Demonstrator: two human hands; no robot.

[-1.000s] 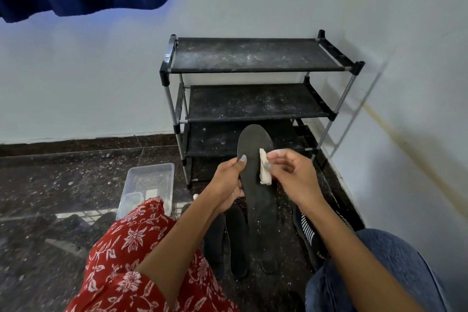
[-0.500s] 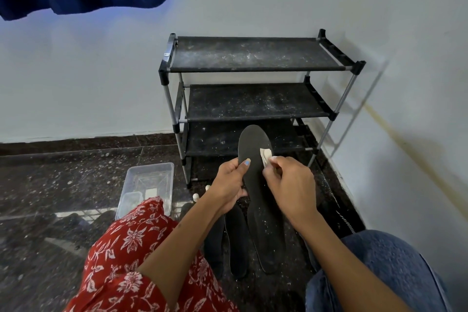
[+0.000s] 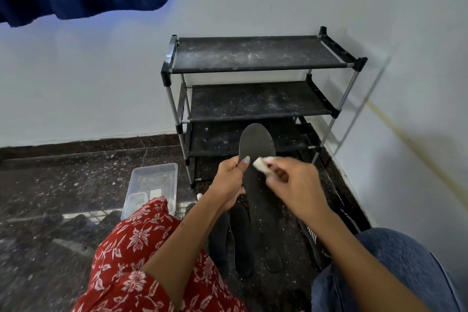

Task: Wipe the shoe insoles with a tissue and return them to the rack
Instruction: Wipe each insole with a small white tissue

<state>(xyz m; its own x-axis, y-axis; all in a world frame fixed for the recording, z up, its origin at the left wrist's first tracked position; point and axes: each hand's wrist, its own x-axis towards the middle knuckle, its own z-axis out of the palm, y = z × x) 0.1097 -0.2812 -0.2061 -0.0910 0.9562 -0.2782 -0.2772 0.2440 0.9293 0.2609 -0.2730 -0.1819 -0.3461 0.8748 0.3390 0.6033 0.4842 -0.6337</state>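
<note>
We see the black three-shelf metal rack (image 3: pixel 255 56) by the white wall. In front of it our left hand (image 3: pixel 228 182) grips the long dark grey insole (image 3: pixel 258 185) at its edge, and our right hand (image 3: pixel 296 185) pinches the small white tissue (image 3: pixel 259 164) against the insole

The left hand (image 3: pixel 229 180) grips a dark insole (image 3: pixel 257 144); the right hand (image 3: pixel 295 182) pinches a white tissue (image 3: pixel 259 164) against it, before the rack (image 3: pixel 253 68).

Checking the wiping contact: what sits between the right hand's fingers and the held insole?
Head view: a white tissue, pinched by the right hand, lies against the insole.
</note>
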